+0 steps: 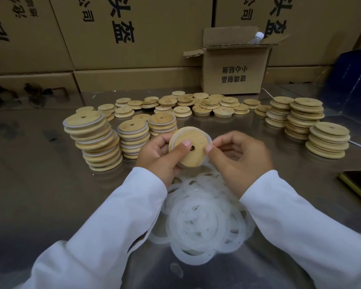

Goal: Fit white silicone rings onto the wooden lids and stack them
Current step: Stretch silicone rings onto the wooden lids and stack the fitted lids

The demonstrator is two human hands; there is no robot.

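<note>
Two hands meet at the middle of my view, just above the table (50, 184). The left hand (156, 157) grips a wooden lid (196, 138) that is tilted up toward me. Its fingers (163, 141) curl round the lid's left edge, and the thumb presses flat on the face beside the small centre hole. A white ring (207, 134) runs round the lid's upper and right edge. The hand hides the lower left part, so I cannot tell whether the ring is seated all the way round. The right hand (242, 157) pinches that ring at the lid's right edge between thumb and forefinger, with its other fingers loosely curled.

Directly beneath the hands, between the white sleeves (113, 226), a loose heap of rings (198, 222) lies on the table. To my left stand three stacks of ringed lids (94, 142), each lid showing a white band. The nearest stack is the tallest and leans. To the right, three stacks of bare lids (304, 117) stand close together. Farther back, loose lids (196, 105) lie scattered across the table. Behind them sits a small open carton (233, 74) with a capped clear bottle (257, 37) poking out. Big printed cartons (133, 32) wall off the back, and a dark blue thing (354, 80) stands at the far right edge.
</note>
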